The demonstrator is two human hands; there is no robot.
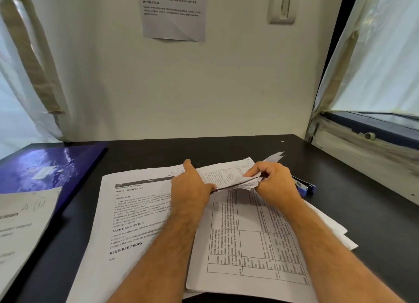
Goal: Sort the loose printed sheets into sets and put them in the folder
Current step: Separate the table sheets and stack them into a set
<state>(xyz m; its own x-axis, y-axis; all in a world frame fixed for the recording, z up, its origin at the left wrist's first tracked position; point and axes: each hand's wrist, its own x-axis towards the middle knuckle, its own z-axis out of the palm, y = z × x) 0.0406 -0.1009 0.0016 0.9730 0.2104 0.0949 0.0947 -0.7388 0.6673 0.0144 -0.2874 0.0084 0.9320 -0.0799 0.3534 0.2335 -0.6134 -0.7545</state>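
Black tabletop point(249, 147) against a pale wall, a taped notice point(173, 12) above, curtained windows either side.

Item — loose printed sheets point(244, 246): a stack directly under my forearms, the top one a ruled table of text, lying over a larger sheet headed "TASK GOAL" point(136, 212) that spreads out to the left of my left fingers. Plain white edges fan out beneath on the right.

Item — right hand point(275, 181): fingers curled, pinching a bunch of far sheet corners point(247, 181) that are bent up off the stack. Closed on paper, not slack.

Item — left hand point(192, 187): index finger extended onto the page beyond it, thumb apparently tucked at the lifted edge, just beside my right fingertips. Whether the other fingers grip anything I cannot tell.

Item — folder point(52, 166): glossy blue, closed, well to the left of my left fingers, with a sheet marked "A 1" point(25, 225) overlapping its near edge.

Item — blue stapler point(305, 186), just behind my right fingers.

Step in hand, as I judge it: leafing through corners to find where one set ends. To do it well, I would let the right fingers release one corner at a time, keep the left hand pressing the stack flat so nothing skews, read the page marks before separating — and lift gently, since the pinched corners already look creased.
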